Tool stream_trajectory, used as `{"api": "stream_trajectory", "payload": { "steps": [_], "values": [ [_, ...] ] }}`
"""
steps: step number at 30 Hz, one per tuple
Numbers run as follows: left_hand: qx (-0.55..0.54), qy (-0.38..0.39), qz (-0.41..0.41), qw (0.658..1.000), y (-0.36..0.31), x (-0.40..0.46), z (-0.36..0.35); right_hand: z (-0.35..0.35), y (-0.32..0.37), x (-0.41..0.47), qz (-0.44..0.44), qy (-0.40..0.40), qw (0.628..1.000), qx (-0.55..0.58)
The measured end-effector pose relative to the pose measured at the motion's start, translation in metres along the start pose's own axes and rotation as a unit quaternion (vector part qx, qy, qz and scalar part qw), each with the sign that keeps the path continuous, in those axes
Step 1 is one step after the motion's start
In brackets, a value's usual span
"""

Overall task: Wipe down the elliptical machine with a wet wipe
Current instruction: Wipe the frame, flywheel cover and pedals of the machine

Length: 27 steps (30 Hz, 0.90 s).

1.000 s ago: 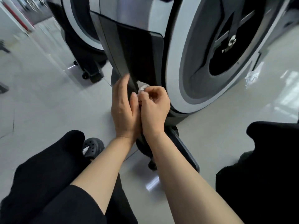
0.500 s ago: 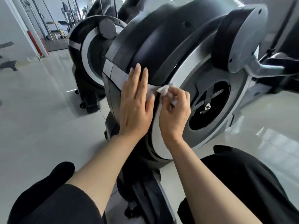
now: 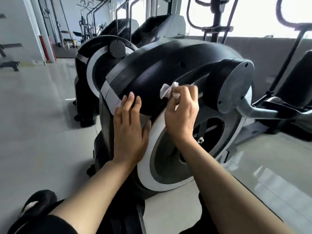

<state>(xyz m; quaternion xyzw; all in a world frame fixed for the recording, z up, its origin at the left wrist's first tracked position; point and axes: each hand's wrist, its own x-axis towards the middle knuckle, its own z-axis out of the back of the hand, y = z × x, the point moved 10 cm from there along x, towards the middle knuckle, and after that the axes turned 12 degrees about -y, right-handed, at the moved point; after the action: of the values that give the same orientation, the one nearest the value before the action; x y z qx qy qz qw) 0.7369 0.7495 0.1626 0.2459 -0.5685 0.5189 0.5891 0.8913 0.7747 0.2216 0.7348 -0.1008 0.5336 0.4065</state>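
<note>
Elliptical machine [image 3: 168,65] housing fills the middle of the view, standing on a pale, glossy tiled floor [image 3: 42,124]. No container is seen. The housing is made of a smooth black moulded shell curved like a wheel arch, with a broad white band [image 3: 148,166] running round a grey disc below it, and a round grey cap [image 3: 236,85] standing out at the right, from which a metal crank arm extends. A crumpled white wet wipe [image 3: 167,90] is pinched between the curled fingers and thumb of the right hand [image 3: 182,115] and is pressed against the seam where the black shell meets the white band. The left hand [image 3: 130,130] is laid flat on the housing just beside it, fingers straight and close together, with the fingertips [image 3: 131,98] reaching onto the black shell. A second, similar machine [image 3: 94,65] is seen behind at the left, and other gym frames stand farther back. A dark shoe [image 3: 38,200] shows at the lower left.

Compared with half a second ago, the wipe has been carried up and to the right along the seam, and the two hands, then nearly touching, are now set apart. More of the cap and crank arm is taken in by the view.
</note>
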Motion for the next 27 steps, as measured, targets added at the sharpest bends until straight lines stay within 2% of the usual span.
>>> {"api": "stream_trajectory", "payload": {
  "steps": [2,3,5,7,9,13,15,18,20,23,25,27],
  "values": [
    [-0.006,-0.007,0.008,1.0,-0.001,0.001,0.002,0.009,-0.005,0.033,-0.041,-0.071,0.997,0.002],
    [-0.007,-0.01,0.014,1.0,-0.002,0.001,0.002,0.008,-0.002,0.038,-0.033,-0.079,0.996,-0.001],
    [-0.014,-0.018,0.026,0.999,-0.002,0.002,0.004,0.001,0.019,0.021,0.075,-0.047,0.996,-0.012],
    [-0.016,-0.03,0.032,0.999,-0.005,0.003,0.008,-0.003,0.038,-0.011,0.205,0.018,0.979,-0.004],
    [-0.009,-0.047,0.036,0.998,-0.007,0.009,0.014,-0.006,0.04,-0.01,0.264,0.056,0.963,0.005],
    [-0.009,-0.061,0.055,0.997,-0.009,0.029,0.019,-0.008,0.027,0.052,0.185,0.024,0.982,-0.035],
    [-0.014,-0.059,0.053,0.997,-0.012,0.04,0.017,-0.022,0.043,0.039,0.237,0.104,0.965,-0.032],
    [-0.018,-0.051,0.049,0.997,-0.02,0.062,0.016,-0.029,0.057,0.009,0.362,0.21,0.908,-0.018],
    [-0.011,-0.028,0.031,0.999,-0.029,0.078,0.01,-0.034,0.044,0.041,0.335,0.231,0.91,-0.084],
    [-0.011,0.042,0.031,0.999,-0.043,0.102,-0.009,-0.042,0.011,0.096,0.198,0.273,0.918,-0.209],
    [-0.015,0.08,0.042,0.996,-0.052,0.117,-0.024,-0.045,0.016,0.094,0.191,0.305,0.915,-0.183],
    [-0.025,0.11,0.044,0.993,-0.064,0.131,-0.04,-0.046,0.028,0.084,0.234,0.335,0.905,-0.12]
  ]
}}
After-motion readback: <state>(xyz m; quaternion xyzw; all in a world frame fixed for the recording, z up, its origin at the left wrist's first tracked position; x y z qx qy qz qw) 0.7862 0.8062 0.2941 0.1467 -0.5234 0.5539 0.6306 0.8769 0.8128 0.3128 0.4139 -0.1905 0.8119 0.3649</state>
